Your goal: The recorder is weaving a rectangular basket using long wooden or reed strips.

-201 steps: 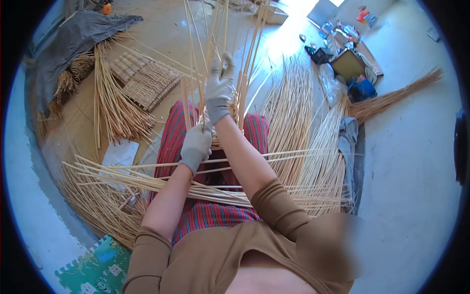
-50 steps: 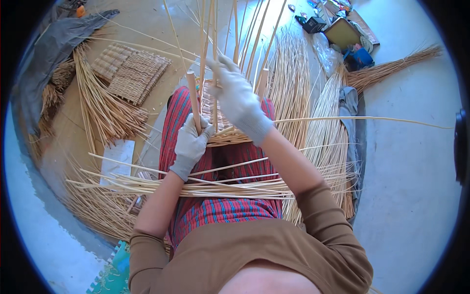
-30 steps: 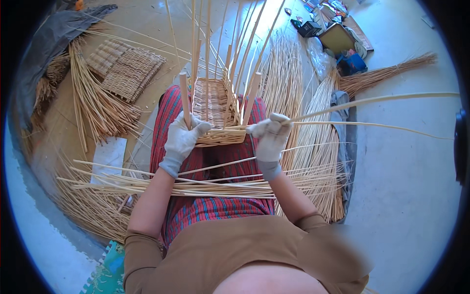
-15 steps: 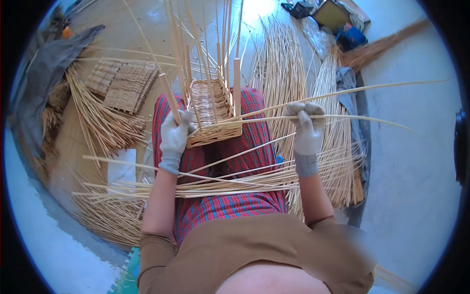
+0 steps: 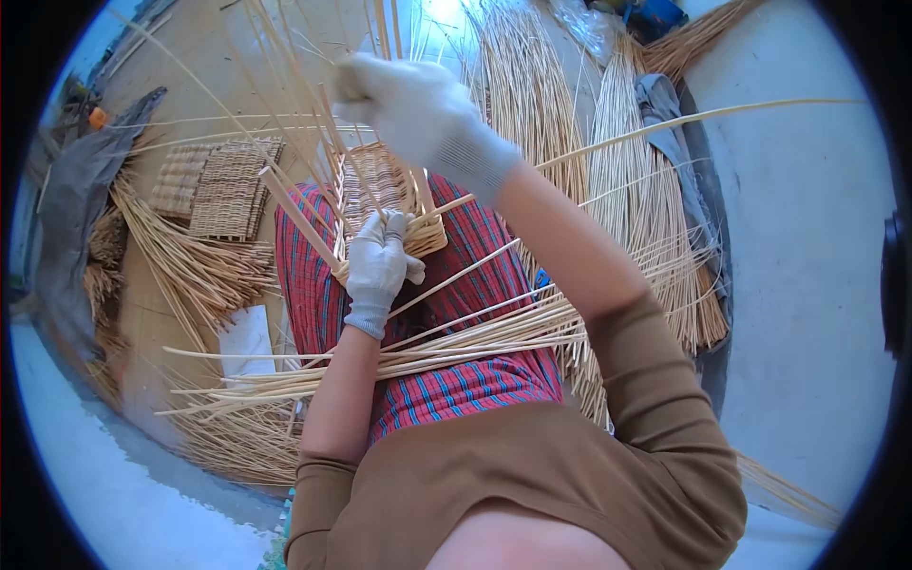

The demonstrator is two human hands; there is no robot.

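Observation:
A small woven wicker basket (image 5: 372,180) with tall upright rods rests between my knees on striped red cloth. My left hand (image 5: 378,266), in a pale work glove, is closed at its near edge, pinching the rim where the rods cross. Above the basket, my right hand (image 5: 408,106), gloved too, is raised with its fingers curled in a fist-like grip; motion blur hides what they hold. A long pale rod (image 5: 703,116) runs from the near rim under my right forearm and out to the right. A thick corner stake (image 5: 299,218) slants up left of my left hand.
Loose rods (image 5: 446,353) lie across my lap. Large rod bundles (image 5: 532,104) are spread on the floor at right, beside grey cloth (image 5: 655,100). Woven panels (image 5: 237,190) and another rod bundle (image 5: 190,256) lie at left, near a white sheet (image 5: 247,342).
My right hand has swung from the rods at right up and left over the basket. My left hand has shifted from the corner stake to the middle of the near rim.

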